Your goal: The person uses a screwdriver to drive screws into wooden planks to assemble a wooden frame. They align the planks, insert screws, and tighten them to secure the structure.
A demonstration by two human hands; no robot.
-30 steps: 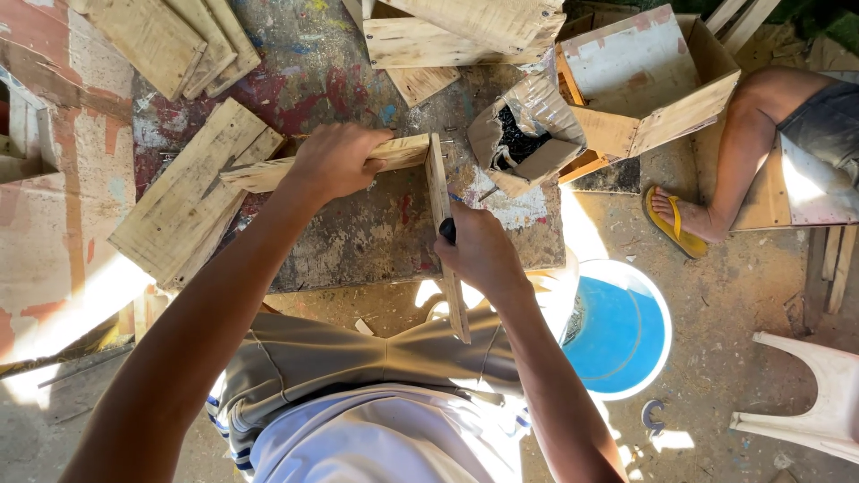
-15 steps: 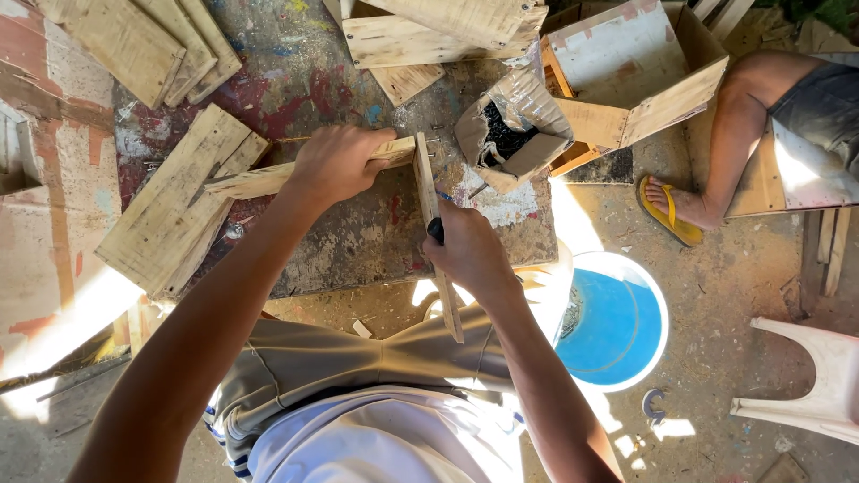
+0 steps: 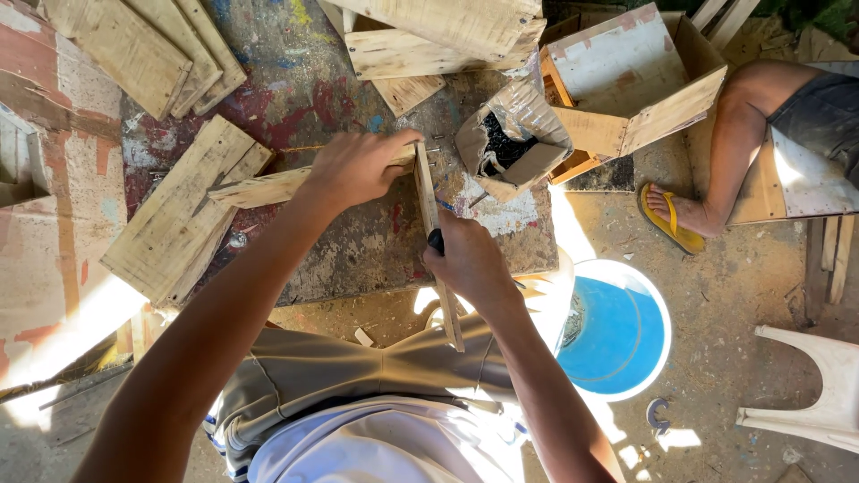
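Observation:
My left hand is closed over the right end of a rough wooden strip that lies flat across the paint-stained worktop. A narrow wooden slat runs from that end towards me, past the table edge and over my lap. My right hand is closed on the slat near the table edge. It also grips a dark tool handle, whose head is hidden. A few small nails lie where the two pieces meet.
A torn cardboard box of dark nails sits right of the joint, with a larger open box behind. Planks lie stacked left and at the back. On the ground are a blue bucket, another person's sandalled foot and a white chair.
Both hands keep their grips on the strip and the slat. The view has drifted slightly, and my right hand sits a little lower on the slat.

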